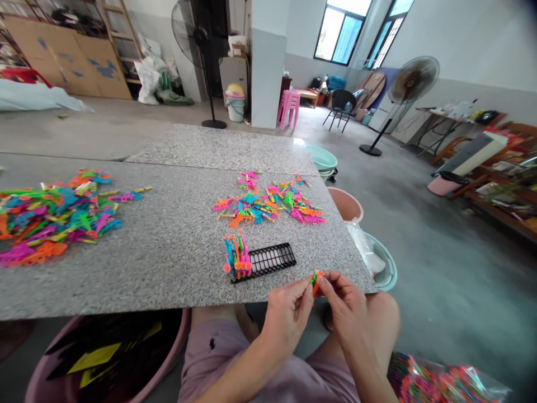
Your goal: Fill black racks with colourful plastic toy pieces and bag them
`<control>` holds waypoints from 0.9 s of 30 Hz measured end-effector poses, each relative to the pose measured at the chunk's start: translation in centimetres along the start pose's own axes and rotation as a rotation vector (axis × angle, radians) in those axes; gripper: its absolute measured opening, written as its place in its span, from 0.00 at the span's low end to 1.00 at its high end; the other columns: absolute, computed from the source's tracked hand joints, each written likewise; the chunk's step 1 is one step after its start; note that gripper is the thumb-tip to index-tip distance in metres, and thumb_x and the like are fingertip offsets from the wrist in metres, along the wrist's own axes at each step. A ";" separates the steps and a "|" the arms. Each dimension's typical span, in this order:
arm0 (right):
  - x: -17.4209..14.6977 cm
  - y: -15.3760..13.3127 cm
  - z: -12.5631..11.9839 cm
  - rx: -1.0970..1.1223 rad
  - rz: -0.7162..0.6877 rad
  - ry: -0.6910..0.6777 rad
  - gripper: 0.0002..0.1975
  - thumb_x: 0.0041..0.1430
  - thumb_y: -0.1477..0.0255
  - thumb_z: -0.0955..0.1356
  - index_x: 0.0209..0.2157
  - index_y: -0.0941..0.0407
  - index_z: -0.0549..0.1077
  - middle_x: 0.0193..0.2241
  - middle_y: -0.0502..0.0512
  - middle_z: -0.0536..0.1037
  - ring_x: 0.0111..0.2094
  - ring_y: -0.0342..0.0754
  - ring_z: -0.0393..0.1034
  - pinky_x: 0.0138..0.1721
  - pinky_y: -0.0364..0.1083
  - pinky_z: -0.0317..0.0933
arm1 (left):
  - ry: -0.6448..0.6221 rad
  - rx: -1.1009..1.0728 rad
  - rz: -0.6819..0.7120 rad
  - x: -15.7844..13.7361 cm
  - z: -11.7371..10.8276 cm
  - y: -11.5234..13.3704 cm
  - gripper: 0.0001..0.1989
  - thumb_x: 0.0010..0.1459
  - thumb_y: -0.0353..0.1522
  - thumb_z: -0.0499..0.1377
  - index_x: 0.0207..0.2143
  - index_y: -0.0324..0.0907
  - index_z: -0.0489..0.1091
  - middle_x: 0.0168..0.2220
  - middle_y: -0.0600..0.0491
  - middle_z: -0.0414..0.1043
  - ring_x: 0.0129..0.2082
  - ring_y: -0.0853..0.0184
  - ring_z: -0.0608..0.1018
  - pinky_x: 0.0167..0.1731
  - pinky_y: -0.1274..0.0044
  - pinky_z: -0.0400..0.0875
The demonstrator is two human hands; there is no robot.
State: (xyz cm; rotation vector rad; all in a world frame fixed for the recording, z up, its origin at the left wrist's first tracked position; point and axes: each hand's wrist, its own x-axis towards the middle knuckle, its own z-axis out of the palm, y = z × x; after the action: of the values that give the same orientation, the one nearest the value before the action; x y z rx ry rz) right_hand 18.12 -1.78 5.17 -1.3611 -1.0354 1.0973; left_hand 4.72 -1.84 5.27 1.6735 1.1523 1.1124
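Note:
At the table's front edge, my left hand (287, 313) and my right hand (348, 305) meet, fingertips pinched together. Between them is a small orange and green plastic toy piece (316, 281), mostly covered by my fingers. Just beyond lies a black grid rack (273, 257). Several coloured plastic toy pieces (238, 256) stand close together in its left end. Behind the rack is a loose pile of similar bright pieces (255, 204), in pink, orange, blue and green. A larger pile (62, 215) of them spreads over the left of the table.
The speckled stone table (176, 246) ends just before my lap. A pink tub (180, 341) with dark items sits below left. Basins (346, 204) line the table's right side. A clear bag of coloured pieces (448, 383) lies at lower right. A standing fan (413, 81) is beyond.

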 end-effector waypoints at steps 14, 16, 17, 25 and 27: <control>0.9 1.1 -1.1 0.160 0.139 -0.100 0.17 0.57 0.56 0.70 0.35 0.57 0.78 0.30 0.56 0.79 0.32 0.49 0.74 0.36 0.48 0.70 | 0.124 -0.073 -0.069 0.4 -1.2 -3.1 0.10 0.61 0.36 0.60 0.35 0.40 0.77 0.28 0.52 0.77 0.23 0.70 0.75 0.24 0.81 0.68; 1.1 1.3 -1.8 0.090 0.075 -0.023 0.17 0.58 0.56 0.69 0.36 0.56 0.77 0.31 0.57 0.79 0.34 0.50 0.74 0.36 0.48 0.70 | 0.136 -0.023 -0.051 0.3 -1.4 -3.1 0.10 0.61 0.36 0.59 0.35 0.39 0.76 0.27 0.51 0.76 0.25 0.70 0.75 0.25 0.81 0.68; 1.2 1.6 -2.0 0.035 0.040 -0.022 0.17 0.58 0.56 0.69 0.37 0.56 0.77 0.33 0.57 0.79 0.36 0.51 0.74 0.36 0.47 0.69 | 0.137 -0.016 -0.051 0.2 -1.4 -3.1 0.10 0.61 0.36 0.59 0.34 0.39 0.76 0.27 0.51 0.76 0.26 0.69 0.76 0.25 0.81 0.68; 1.1 4.9 -0.5 -0.196 0.075 -0.529 0.14 0.51 0.63 0.74 0.31 0.58 0.73 0.23 0.48 0.71 0.23 0.41 0.61 0.23 0.40 0.54 | 0.118 -0.272 -0.257 2.4 -0.6 -3.3 0.15 0.59 0.41 0.60 0.33 0.37 0.74 0.27 0.52 0.74 0.26 0.69 0.76 0.26 0.80 0.71; 1.3 5.0 -0.3 -0.201 0.068 -0.528 0.13 0.55 0.63 0.71 0.27 0.58 0.71 0.19 0.46 0.68 0.20 0.40 0.59 0.21 0.40 0.51 | 0.034 -0.211 -0.210 2.7 -1.5 -3.2 0.17 0.59 0.43 0.60 0.39 0.37 0.74 0.33 0.49 0.77 0.31 0.66 0.79 0.31 0.77 0.74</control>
State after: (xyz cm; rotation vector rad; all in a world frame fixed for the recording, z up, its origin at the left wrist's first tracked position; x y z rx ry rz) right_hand 18.78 -0.92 0.11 -1.2969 -1.5218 1.4808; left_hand 3.05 1.74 3.33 1.3446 1.1592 1.0915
